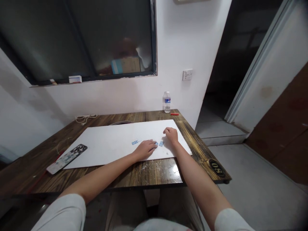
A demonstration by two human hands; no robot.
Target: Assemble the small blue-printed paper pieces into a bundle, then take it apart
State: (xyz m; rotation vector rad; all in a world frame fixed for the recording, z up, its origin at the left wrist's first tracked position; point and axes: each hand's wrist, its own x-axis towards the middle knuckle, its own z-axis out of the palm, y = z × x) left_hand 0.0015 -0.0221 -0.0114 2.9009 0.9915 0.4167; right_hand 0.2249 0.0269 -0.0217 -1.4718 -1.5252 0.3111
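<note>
A large white board lies flat on the dark wooden table. My left hand rests on it near the front edge, fingers stretched to the right beside a small blue piece. Right of that piece is a blue striped piece or mark, and another blue striped one is left of my left hand. My right hand is curled over the board's right part, fingers bent in; whether it holds anything is too small to tell.
A water bottle stands at the table's back edge, with a red object beside it. A patterned phone-like item overlaps the board's left corner. White cable lies back left; a round "80" tag is at the front right.
</note>
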